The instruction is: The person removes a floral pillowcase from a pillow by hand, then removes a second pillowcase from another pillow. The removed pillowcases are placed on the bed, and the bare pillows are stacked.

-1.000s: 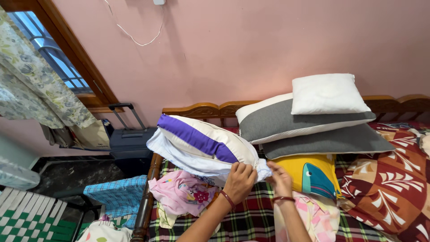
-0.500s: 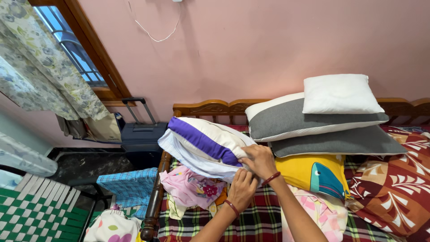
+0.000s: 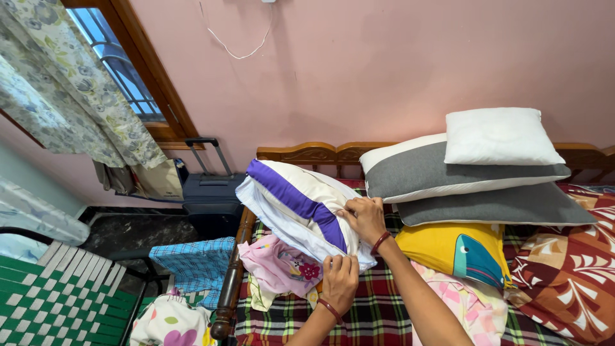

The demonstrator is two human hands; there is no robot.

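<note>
Pillow (image 3: 291,202) looks nearly all inside its purple-striped cover, held up between both hands over the bed (image 3: 378,317), left hand (image 3: 339,282) pinching the bottom edge, right hand (image 3: 365,218) gripping the open end, which isn't closed yet.

Both hands grip one end of a cream pillow with a purple stripe (image 3: 298,202) above the plaid-sheeted bed (image 3: 371,317). Left hand (image 3: 339,279) pinches the lower edge; right hand (image 3: 365,216) the upper. Grey pillows (image 3: 448,176) stacked alongside, a white pillow (image 3: 498,136) topmost.
</note>
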